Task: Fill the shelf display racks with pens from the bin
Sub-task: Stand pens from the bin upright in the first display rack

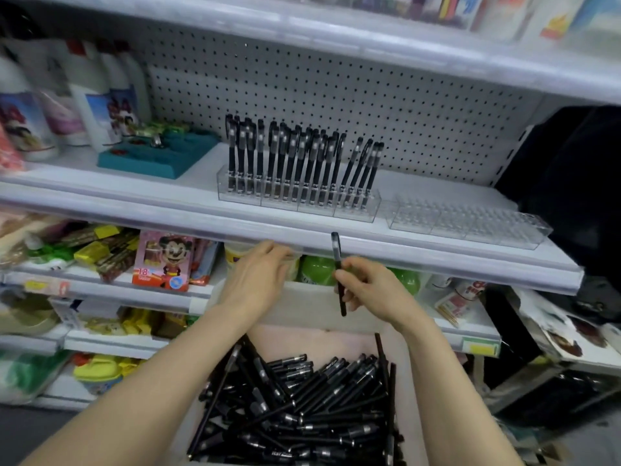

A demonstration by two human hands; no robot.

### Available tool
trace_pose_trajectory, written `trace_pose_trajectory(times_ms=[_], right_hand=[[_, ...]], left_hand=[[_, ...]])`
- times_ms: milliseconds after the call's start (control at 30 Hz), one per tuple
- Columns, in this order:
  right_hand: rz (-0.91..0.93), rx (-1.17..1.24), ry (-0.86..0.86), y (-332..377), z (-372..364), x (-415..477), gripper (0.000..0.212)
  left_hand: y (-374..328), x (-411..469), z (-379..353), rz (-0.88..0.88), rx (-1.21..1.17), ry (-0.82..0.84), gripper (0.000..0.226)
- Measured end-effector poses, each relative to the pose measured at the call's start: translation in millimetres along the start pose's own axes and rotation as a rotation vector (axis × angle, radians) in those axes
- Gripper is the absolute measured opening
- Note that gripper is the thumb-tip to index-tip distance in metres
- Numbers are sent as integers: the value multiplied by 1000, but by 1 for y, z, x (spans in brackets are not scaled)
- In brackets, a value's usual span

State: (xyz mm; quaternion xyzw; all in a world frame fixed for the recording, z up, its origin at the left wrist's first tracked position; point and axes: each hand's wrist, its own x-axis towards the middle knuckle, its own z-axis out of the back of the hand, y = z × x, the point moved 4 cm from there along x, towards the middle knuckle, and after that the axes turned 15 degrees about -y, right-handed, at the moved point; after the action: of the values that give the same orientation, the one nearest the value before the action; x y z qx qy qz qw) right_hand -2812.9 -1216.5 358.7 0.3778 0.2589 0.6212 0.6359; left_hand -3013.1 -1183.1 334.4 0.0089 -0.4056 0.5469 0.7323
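The bin [304, 338] sits closest, held in below the forearms, and the pens [302, 401] in it lie heaped in a loose crisscross pile. That keeps the stock directly under both hands, so each pick is a short reach.

Above it, the right hand [376, 290] pinches one black pen [338, 274] between thumb and fingers at about mid-barrel. The pen stands nearly upright, cap end up, just in front of the lip of the shelf [168, 210]. Held this way, its lower end is likely ready to drop straight into a slot.

The left hand [258, 277] hovers beside it with its fingers loosely curved and close together. Nothing shows in them, though the tips are partly turned away.

On the shelf, the filled rack [299, 196] already holds rows of upright pens, packed on the left and sparser at its right end — those last few lean. Just right of it the empty rack [470, 223] holds nothing. The held pen probably belongs in the gaps at the filled rack's right end or in the empty one. Much of the job seems to remain.
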Motion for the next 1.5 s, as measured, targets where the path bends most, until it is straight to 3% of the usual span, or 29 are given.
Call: trace_pose_trajectory(times_ms=[200, 400, 867, 1200, 1500], right_hand=[[185, 85, -325, 58, 51, 53, 11], [266, 95, -633, 86, 83, 98, 13], [149, -117, -515, 64, 18, 148, 21], [154, -82, -597, 56, 12, 148, 31], [138, -319, -528, 69, 12, 155, 21]], left_hand=[[-38, 62, 11, -173, 81, -118, 43], [-33, 98, -13, -283, 278, -148, 64], [-18, 98, -29, -302, 235, -219, 53], [-16, 97, -32, -316, 206, -268, 52], [-17, 98, -29, -323, 235, -219, 53]])
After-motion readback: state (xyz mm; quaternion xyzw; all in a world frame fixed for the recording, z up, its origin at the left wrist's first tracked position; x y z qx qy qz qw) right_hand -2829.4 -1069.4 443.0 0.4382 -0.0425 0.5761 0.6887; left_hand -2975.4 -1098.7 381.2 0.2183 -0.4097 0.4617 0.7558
